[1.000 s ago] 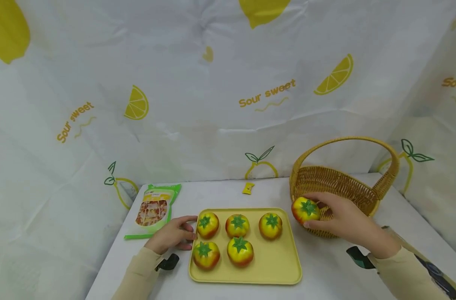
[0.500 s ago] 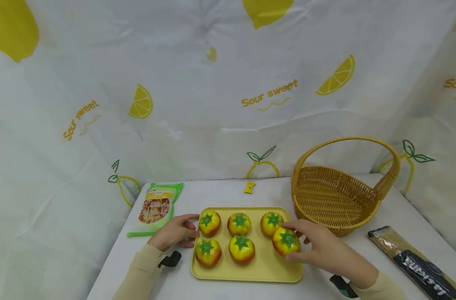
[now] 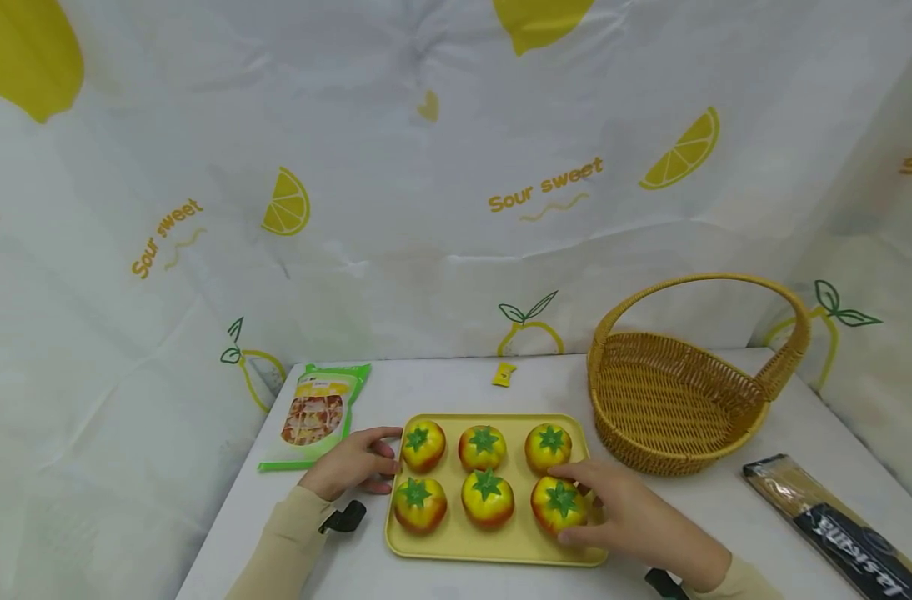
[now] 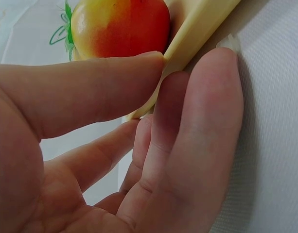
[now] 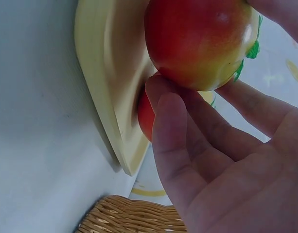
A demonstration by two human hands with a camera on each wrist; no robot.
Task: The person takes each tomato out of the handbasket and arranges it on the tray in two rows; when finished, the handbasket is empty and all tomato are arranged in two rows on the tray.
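A yellow tray [image 3: 516,546] carries two rows of yellow-red tomatoes with green star-shaped tops, among them a back-right tomato [image 3: 548,448] and a front-middle tomato [image 3: 488,502]. At the front right, my right hand [image 3: 628,518] pinches another tomato [image 3: 557,510] between thumb and fingertips. In the right wrist view this tomato [image 5: 197,43] shows its red side above the tray; whether it touches the tray floor I cannot tell. My left hand [image 3: 351,463] holds the tray's left rim, with the thumb tip on the rim [image 4: 187,41] in the left wrist view.
A wicker basket [image 3: 677,458] with a tall handle stands right of the tray. A long dark-and-tan packet [image 3: 839,529] lies at the right. A green-edged food bag [image 3: 313,421] is at the left, and a small yellow wrapped sweet [image 3: 503,374] lies behind the tray.
My right hand has carried the tomato left from the basket, over the tray, then down into the front-right spot. My left hand has stayed at the tray's left rim.
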